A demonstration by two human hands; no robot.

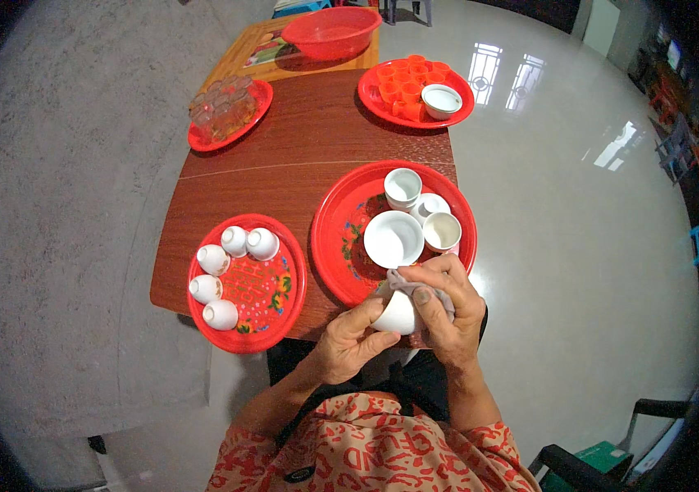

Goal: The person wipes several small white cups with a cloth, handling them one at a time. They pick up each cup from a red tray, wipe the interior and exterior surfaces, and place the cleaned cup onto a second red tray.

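Observation:
Over the table's near edge, my left hand [349, 339] is closed on a small white cup [396, 315] that is tilted. My right hand [450, 307] pinches a greyish cloth [423, 287] against the cup's rim, part of it tucked inside. Just beyond is a large red tray [329, 246] with a floral pattern. On it are a white bowl [393, 239], stacked white cups [403, 187], another cup [442, 231] and a white lid-like piece [429, 208]. To the left, a smaller red tray [261, 283] carries several white cups [220, 314] turned upside down along its left and far side.
The brown wooden table [308, 123] also bears a red plate of clear glasses [222, 108] at the far left. At the far right, a red plate [378, 102] has orange cups [407, 78] and a white bowl [441, 101]. A red basin [331, 33] stands beyond.

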